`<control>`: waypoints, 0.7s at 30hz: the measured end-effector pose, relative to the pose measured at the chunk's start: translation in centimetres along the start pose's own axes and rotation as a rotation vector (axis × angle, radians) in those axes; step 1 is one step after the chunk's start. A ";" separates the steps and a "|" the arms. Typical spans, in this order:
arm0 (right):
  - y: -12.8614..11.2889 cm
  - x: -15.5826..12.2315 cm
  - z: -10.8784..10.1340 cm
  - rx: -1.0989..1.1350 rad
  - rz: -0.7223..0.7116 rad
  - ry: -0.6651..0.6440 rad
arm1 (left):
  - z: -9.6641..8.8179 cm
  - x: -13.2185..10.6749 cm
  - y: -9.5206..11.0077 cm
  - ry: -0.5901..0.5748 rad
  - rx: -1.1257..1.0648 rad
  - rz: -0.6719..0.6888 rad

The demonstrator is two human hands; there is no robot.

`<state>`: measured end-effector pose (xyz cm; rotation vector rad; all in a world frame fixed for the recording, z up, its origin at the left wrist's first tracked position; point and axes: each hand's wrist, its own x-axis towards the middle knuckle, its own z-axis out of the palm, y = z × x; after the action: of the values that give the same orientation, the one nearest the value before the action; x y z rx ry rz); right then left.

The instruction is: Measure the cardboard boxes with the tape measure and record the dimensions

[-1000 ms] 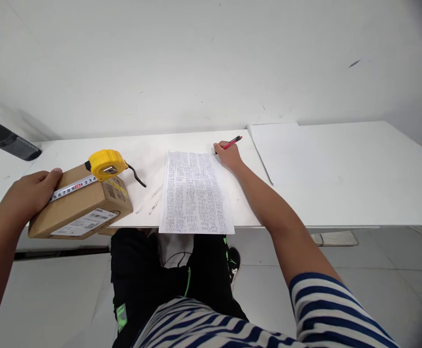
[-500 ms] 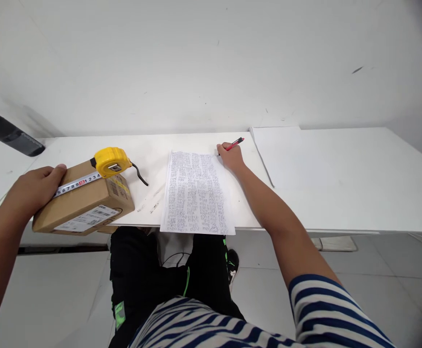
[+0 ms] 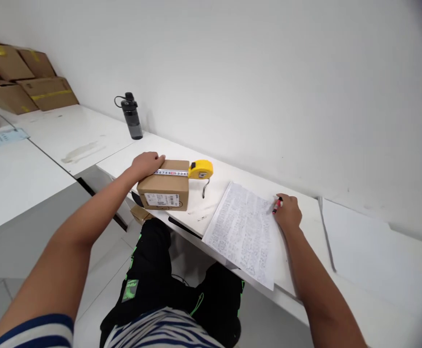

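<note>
My left hand (image 3: 147,164) grips the left side of a brown cardboard box (image 3: 163,183), thumb on the top face by the tape's far end. The blade of a yellow tape measure (image 3: 201,169) lies across the box top, its case against the box's right edge and its dark strap hanging down. My right hand (image 3: 289,212) is closed round a red and black pen (image 3: 277,205) at the right edge of a sheet of paper (image 3: 245,227) dense with handwriting. Whether the pen tip touches the paper cannot be made out.
A dark water bottle (image 3: 131,118) stands by the wall behind the box. Several cardboard boxes (image 3: 47,92) are stacked at far left. More white paper (image 3: 359,241) lies to the right on the white table (image 3: 196,150). The handwritten sheet overhangs the front edge.
My view has swung left, so the box, tape measure and paper appear further right and the stacked boxes have come into view. Both hands keep their holds.
</note>
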<state>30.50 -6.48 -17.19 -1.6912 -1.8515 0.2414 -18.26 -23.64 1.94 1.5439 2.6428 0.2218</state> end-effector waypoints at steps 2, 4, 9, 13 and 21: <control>-1.2 0.1 -0.4 -0.064 0.085 -0.074 | 0.2 -0.2 -0.2 0.007 -0.035 0.006; -3.5 0.1 -0.9 -0.067 0.106 -0.086 | 0.3 -0.4 -0.3 0.011 -0.064 0.015; -15.1 -1.8 -2.3 0.361 -0.351 -0.170 | 0.6 -0.3 -0.6 -0.015 -0.083 0.045; -24.7 -4.2 -2.7 0.530 -0.565 -0.444 | 1.0 0.0 -1.4 0.036 -0.325 0.098; -29.1 -10.2 -2.3 0.496 -0.450 -0.099 | 2.4 2.0 -4.6 -0.270 -1.181 0.038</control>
<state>7.33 -21.60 -3.43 -0.9214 -1.9801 0.5479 -22.88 -23.88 -1.16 1.0483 1.6411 1.1894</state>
